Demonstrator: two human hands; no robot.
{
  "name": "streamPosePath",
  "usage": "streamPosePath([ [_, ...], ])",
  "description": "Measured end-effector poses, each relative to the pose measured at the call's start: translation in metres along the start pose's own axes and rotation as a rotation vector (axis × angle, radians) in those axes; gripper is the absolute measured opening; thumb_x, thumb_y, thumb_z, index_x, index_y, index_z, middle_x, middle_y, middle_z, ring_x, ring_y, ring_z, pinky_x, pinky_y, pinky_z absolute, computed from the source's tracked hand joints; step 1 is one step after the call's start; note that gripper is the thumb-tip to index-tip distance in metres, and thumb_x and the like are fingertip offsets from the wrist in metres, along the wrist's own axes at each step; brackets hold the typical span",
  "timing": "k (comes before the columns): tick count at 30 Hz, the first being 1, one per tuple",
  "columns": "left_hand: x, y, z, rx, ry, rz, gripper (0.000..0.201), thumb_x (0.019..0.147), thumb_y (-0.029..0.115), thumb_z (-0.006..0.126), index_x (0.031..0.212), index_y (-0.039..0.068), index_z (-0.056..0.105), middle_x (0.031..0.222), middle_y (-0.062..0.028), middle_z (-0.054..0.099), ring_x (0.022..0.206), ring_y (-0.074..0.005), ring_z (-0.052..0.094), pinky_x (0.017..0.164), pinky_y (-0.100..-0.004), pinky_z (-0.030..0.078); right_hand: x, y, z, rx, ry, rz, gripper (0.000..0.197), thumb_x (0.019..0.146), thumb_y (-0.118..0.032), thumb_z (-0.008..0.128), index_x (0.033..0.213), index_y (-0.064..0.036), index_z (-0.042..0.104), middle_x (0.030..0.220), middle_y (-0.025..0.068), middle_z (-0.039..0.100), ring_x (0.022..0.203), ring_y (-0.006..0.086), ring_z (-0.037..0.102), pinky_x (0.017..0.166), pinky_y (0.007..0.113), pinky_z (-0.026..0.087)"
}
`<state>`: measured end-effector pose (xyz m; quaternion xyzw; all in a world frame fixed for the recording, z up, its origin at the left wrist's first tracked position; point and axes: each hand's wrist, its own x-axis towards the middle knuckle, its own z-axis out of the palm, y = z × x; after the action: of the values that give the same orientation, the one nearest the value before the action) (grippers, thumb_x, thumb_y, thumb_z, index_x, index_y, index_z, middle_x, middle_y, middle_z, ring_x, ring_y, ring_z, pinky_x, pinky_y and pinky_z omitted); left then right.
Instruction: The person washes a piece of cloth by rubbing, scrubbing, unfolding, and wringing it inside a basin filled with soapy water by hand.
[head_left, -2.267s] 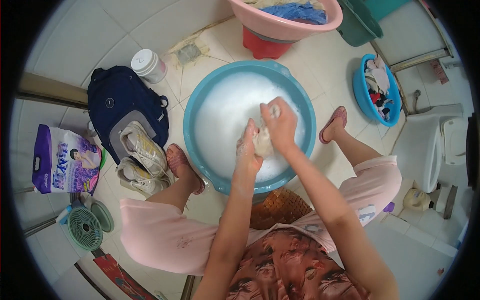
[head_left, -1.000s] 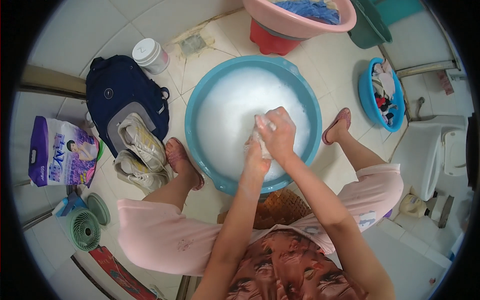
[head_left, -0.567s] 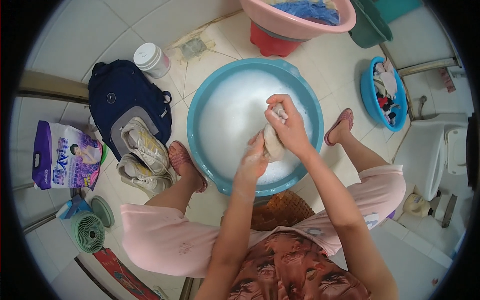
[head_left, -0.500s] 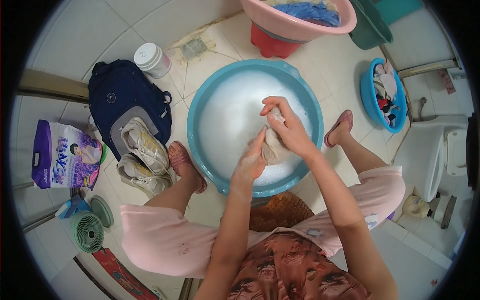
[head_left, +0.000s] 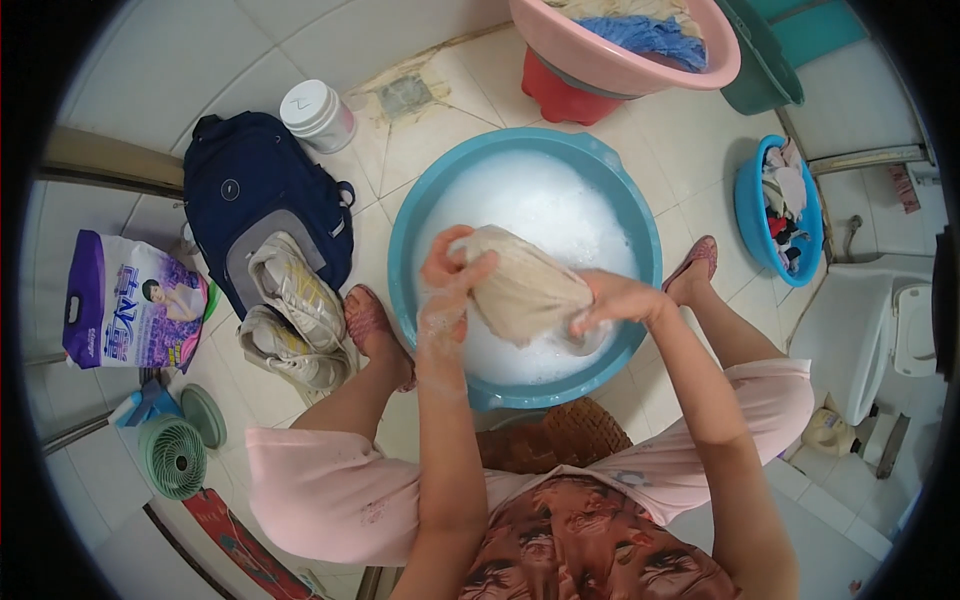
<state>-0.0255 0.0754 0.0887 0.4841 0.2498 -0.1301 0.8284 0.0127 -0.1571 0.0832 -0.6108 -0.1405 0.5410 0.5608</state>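
Observation:
Over the suds of a large blue basin (head_left: 401, 265), a wet beige cloth (head_left: 518, 285) is stretched out between my hands. Its exact kind does not show. My left hand (head_left: 452, 275), foamy down to the wrist, has fingers and thumb closed on the cloth's left end. At the other end my right hand (head_left: 618, 300) grips a gathered bit between thumb and fingers. White foam (head_left: 510, 180) covers the water in the basin.
Pale sneakers (head_left: 295, 290) lie against a navy backpack (head_left: 240, 190) at left, near a white tub (head_left: 317, 115) and a purple detergent bag (head_left: 135, 300). A pink basin (head_left: 620, 60) of laundry stands behind, a blue laundry basin (head_left: 755, 210) at right. A green fan (head_left: 172, 458) sits lower left.
The cloth was bunched between my two hands, pressed close together; now it is spread out. My left hand has moved left and up, my right hand slightly right and down.

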Motion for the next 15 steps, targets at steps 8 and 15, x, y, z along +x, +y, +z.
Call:
streamPosePath([
  [8, 0.044, -0.082, 0.050, -0.053, 0.327, -0.070, 0.059, 0.076, 0.005, 0.063, 0.129, 0.004, 0.038, 0.120, -0.0135, 0.048, 0.113, -0.0221, 0.045, 0.096, -0.0311, 0.035, 0.086, 0.182, -0.060, -1.000, 1.086, 0.160, 0.054, 0.084, -0.005, 0.037, 0.137, -0.0064, 0.026, 0.126, 0.0276, 0.039, 0.115, 0.0390, 0.041, 0.100, 0.043, 0.030],
  [15, 0.031, -0.095, 0.000, -0.205, 0.586, -0.176, 0.078, 0.076, 0.007, 0.064, 0.139, 0.007, 0.018, 0.135, -0.0155, 0.033, 0.121, -0.0254, 0.037, 0.098, -0.0343, 0.035, 0.097, 0.105, -0.013, -0.741, 1.072, 0.114, 0.024, 0.081, -0.004, 0.042, 0.098, -0.0017, 0.059, 0.090, 0.0185, 0.062, 0.084, 0.0317, 0.060, 0.076, 0.039, 0.047],
])
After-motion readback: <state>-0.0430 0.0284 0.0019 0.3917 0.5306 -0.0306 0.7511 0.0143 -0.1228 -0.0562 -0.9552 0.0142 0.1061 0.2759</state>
